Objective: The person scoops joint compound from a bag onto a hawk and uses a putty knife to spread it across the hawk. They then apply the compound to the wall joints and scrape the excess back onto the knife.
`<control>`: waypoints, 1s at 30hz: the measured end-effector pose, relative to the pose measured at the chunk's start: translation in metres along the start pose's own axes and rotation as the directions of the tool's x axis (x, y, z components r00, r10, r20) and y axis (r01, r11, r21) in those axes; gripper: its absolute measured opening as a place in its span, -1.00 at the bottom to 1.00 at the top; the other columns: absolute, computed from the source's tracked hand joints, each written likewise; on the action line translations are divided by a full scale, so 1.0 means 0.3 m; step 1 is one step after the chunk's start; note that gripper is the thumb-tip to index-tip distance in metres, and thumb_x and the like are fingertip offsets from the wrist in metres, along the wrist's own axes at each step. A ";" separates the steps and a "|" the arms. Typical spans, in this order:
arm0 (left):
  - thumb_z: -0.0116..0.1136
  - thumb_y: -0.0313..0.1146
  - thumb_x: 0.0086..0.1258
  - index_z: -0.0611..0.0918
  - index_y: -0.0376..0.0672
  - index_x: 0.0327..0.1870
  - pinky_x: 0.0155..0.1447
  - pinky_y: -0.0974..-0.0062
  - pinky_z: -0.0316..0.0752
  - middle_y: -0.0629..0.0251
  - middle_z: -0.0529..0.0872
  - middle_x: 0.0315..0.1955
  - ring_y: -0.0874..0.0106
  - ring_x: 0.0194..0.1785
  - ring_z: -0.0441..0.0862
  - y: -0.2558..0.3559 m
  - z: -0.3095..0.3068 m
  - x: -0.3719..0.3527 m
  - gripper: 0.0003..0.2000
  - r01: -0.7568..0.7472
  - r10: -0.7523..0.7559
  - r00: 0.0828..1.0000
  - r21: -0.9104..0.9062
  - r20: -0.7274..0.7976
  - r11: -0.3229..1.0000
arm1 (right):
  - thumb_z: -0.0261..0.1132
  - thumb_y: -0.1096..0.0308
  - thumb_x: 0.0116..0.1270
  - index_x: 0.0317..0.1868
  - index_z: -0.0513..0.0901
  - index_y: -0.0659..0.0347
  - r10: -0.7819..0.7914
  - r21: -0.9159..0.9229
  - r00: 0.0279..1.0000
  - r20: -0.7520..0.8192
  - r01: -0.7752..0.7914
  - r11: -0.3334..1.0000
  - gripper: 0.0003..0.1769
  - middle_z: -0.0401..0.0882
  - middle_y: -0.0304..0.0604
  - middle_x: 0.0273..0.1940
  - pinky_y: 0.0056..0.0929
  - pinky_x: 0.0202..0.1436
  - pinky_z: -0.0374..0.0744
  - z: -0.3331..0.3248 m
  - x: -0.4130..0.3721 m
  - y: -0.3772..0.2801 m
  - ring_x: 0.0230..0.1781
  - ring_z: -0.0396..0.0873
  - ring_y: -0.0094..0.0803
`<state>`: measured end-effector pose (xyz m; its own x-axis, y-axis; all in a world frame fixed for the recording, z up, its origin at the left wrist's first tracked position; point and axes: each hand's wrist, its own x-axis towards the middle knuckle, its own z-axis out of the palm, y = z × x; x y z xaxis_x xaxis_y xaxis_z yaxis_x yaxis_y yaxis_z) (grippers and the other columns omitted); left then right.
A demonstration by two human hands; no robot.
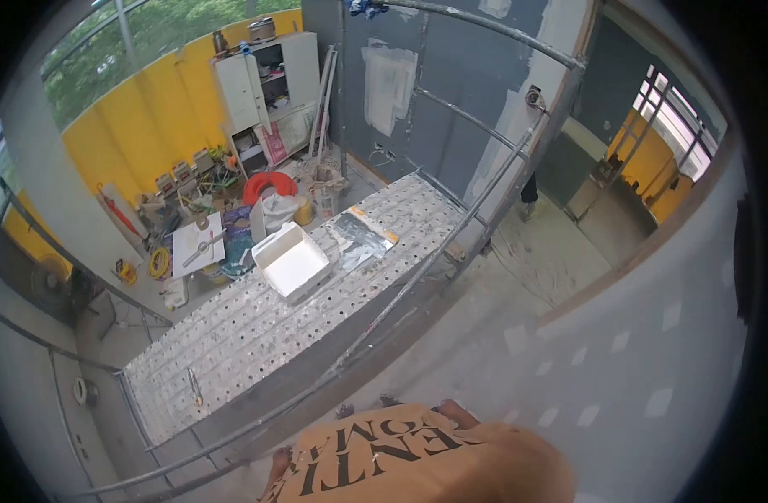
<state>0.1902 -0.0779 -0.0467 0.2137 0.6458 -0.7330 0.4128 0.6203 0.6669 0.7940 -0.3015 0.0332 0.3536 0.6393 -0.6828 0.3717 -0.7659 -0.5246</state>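
Note:
Below me spreads my orange shirt with large dark lettering. A small part of my left hand or forearm shows at the shirt's left edge, its fingers not made out. Past the shirt's upper right edge is a bit of my right hand or arm, fingers also hidden. Neither appears to touch a tool. Ahead stands a perforated metal scaffold platform, spattered with white. On it sit a white rectangular tub, a smeared flat plate or sheet and a small slim tool.
Scaffold rails run between me and the platform. Behind it lie a red coiled hose, a white bag, buckets and cables. A white cabinet stands against the yellow wall. A doorway opens at right, where a person's foot shows.

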 end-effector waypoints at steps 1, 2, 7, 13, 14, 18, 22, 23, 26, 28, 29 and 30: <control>0.03 -0.18 0.52 0.57 -0.42 0.10 -0.14 0.17 0.60 -0.05 0.70 -0.07 0.16 -0.11 0.72 -0.007 0.012 0.005 -0.59 0.008 -0.008 1.000 -0.019 -0.006 1.000 | 0.24 0.15 0.28 -0.17 0.71 0.31 -0.009 -0.054 0.999 0.032 0.010 0.998 -0.64 0.69 0.05 -0.28 -0.21 -0.20 0.58 -0.003 0.009 0.010 -0.30 0.66 -0.12; 0.02 -0.17 0.53 0.57 -0.42 0.11 -0.13 0.17 0.61 -0.05 0.70 -0.07 0.16 -0.11 0.72 -0.018 0.024 0.007 -0.58 0.025 -0.026 1.000 -0.052 -0.012 0.998 | 0.23 0.14 0.26 -0.15 0.71 0.30 -0.018 -0.108 0.998 0.063 0.024 0.994 -0.62 0.71 0.08 -0.24 -0.21 -0.18 0.59 -0.011 0.007 0.001 -0.27 0.67 -0.08; -0.02 -0.08 0.54 0.55 -0.44 0.14 -0.06 0.23 0.61 -0.08 0.71 -0.08 0.16 -0.10 0.72 -0.051 0.035 0.010 -0.51 -0.061 0.061 0.998 -0.075 0.005 0.995 | 0.20 0.19 0.30 -0.16 0.71 0.29 0.151 -0.011 0.988 -0.009 -0.151 0.988 -0.67 0.71 0.10 -0.25 -0.17 -0.14 0.59 -0.082 -0.108 -0.198 -0.27 0.67 -0.03; 0.02 -0.04 0.52 0.59 -0.34 0.03 -0.10 0.27 0.60 0.08 0.72 -0.20 0.24 -0.19 0.69 -0.103 0.083 0.007 -0.55 0.046 -0.049 0.997 -0.057 -0.052 0.997 | 0.29 0.24 0.39 -0.19 0.63 0.33 0.055 0.133 0.995 0.087 -0.067 0.989 -0.73 0.59 -0.09 -0.33 -0.28 -0.36 0.65 -0.118 -0.032 -0.170 -0.40 0.59 -0.30; 0.05 -0.03 0.52 0.60 -0.27 -0.02 -0.11 0.29 0.59 0.15 0.70 -0.24 0.29 -0.23 0.66 -0.123 0.077 -0.004 -0.60 0.105 -0.109 0.994 -0.146 -0.023 0.984 | 0.29 0.24 0.39 -0.19 0.63 0.33 0.055 0.086 0.989 0.136 -0.067 0.994 -0.73 0.59 -0.09 -0.33 -0.28 -0.36 0.65 -0.112 -0.013 -0.144 -0.40 0.59 -0.30; 0.05 -0.10 0.53 0.53 -0.28 0.06 -0.17 0.28 0.60 0.16 0.70 -0.19 0.32 -0.20 0.65 0.101 0.110 -0.232 -0.63 0.093 -0.119 0.983 -0.180 -0.141 0.979 | 0.27 0.23 0.41 -0.16 0.66 0.31 -0.135 0.056 0.978 0.157 0.128 0.990 -0.73 0.59 -0.10 -0.32 -0.28 -0.36 0.61 -0.117 0.099 -0.058 -0.40 0.58 -0.32; 0.05 -0.10 0.53 0.51 -0.28 0.11 -0.11 0.26 0.60 0.14 0.69 -0.12 0.31 -0.15 0.65 0.108 0.155 -0.298 -0.61 0.137 -0.160 0.974 -0.148 -0.159 0.979 | 0.28 0.22 0.40 -0.17 0.67 0.31 0.015 0.039 0.980 0.200 -0.023 0.999 -0.72 0.60 -0.11 -0.35 -0.26 -0.38 0.59 -0.172 0.074 -0.136 -0.42 0.57 -0.32; 0.05 -0.10 0.53 0.51 -0.27 0.11 -0.10 0.26 0.60 0.13 0.69 -0.12 0.31 -0.14 0.65 0.078 0.170 -0.302 -0.61 0.142 -0.170 0.973 -0.177 -0.154 0.974 | 0.28 0.22 0.40 -0.17 0.67 0.31 0.016 0.031 0.978 0.207 -0.023 0.999 -0.72 0.60 -0.11 -0.35 -0.26 -0.38 0.59 -0.178 0.100 -0.111 -0.42 0.57 -0.32; 0.05 -0.10 0.54 0.51 -0.25 0.11 -0.09 0.26 0.60 0.13 0.69 -0.12 0.30 -0.13 0.65 0.108 0.223 -0.383 -0.62 0.162 -0.188 0.968 -0.159 -0.166 0.974 | 0.30 0.22 0.39 -0.21 0.66 0.31 -0.216 -0.161 0.944 0.252 0.260 0.952 -0.73 0.60 -0.12 -0.37 -0.28 -0.41 0.57 -0.196 0.185 -0.042 -0.45 0.56 -0.33; 0.04 -0.10 0.54 0.51 -0.24 0.11 -0.09 0.26 0.60 0.13 0.69 -0.12 0.30 -0.13 0.65 0.104 0.269 -0.446 -0.63 0.187 -0.206 0.961 -0.118 -0.182 0.975 | 0.22 0.20 0.41 -0.20 0.71 0.30 -0.075 -0.244 0.981 0.179 0.118 0.963 -0.69 0.73 -0.03 -0.30 -0.23 -0.28 0.57 -0.230 0.161 -0.122 -0.35 0.67 -0.20; 0.04 -0.10 0.55 0.51 -0.24 0.11 -0.08 0.26 0.60 0.13 0.68 -0.12 0.30 -0.12 0.65 0.089 0.290 -0.472 -0.63 0.170 -0.189 0.964 -0.116 -0.186 0.979 | 0.22 0.20 0.41 -0.20 0.71 0.30 -0.071 -0.253 0.979 0.193 0.120 0.960 -0.69 0.73 -0.03 -0.30 -0.23 -0.28 0.57 -0.245 0.168 -0.130 -0.35 0.67 -0.20; 0.03 -0.09 0.55 0.51 -0.23 0.11 -0.08 0.26 0.60 0.13 0.68 -0.12 0.30 -0.12 0.64 0.073 0.313 -0.498 -0.63 0.153 -0.174 0.965 -0.119 -0.195 0.981 | 0.22 0.20 0.40 -0.19 0.70 0.28 -0.035 -0.236 0.976 0.216 0.087 0.968 -0.71 0.73 -0.02 -0.30 -0.25 -0.28 0.58 -0.258 0.180 -0.143 -0.35 0.66 -0.21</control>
<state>0.2506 -0.2025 0.0648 -0.0378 0.6021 -0.7975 0.3323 0.7603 0.5582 0.8636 -0.2289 0.0581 0.1465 0.6358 -0.7578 0.5928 -0.6698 -0.4473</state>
